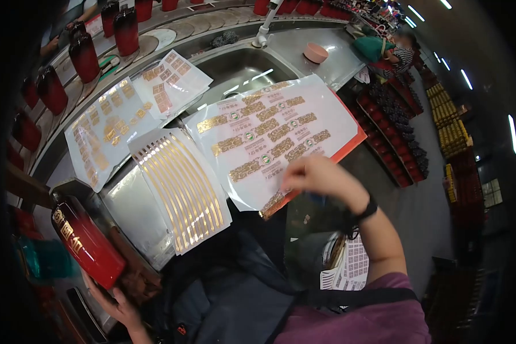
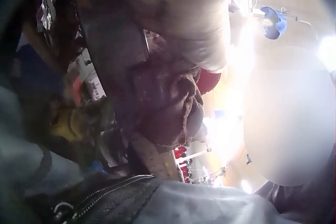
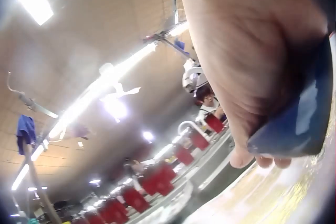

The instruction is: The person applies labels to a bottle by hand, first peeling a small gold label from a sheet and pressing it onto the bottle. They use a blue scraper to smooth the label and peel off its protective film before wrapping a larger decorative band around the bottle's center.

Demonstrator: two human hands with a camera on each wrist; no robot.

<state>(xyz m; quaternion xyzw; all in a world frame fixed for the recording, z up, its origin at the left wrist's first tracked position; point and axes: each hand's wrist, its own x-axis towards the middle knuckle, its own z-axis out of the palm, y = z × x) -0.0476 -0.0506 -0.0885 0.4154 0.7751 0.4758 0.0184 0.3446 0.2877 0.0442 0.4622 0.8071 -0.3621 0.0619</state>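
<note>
Fingers of left hand (image 1: 116, 307) gripping red bottle (image 1: 86, 241), right hand (image 1: 321, 175) clasping blue tool (image 3: 299, 124) (clearest from wrist)

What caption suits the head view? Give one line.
Left hand holds a red bottle; right hand, holding a blue object, over a gold-label sheet.

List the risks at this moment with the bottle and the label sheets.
1. The left hand cups only the base of the tilted red bottle, so it could slip and drop.
2. The gold strip sheet overhangs the counter edge toward the person's lap and might slide off.
3. The right hand, gripping a blue object, is over the label sheet. A hasty peel could crease or tear a label.
</note>
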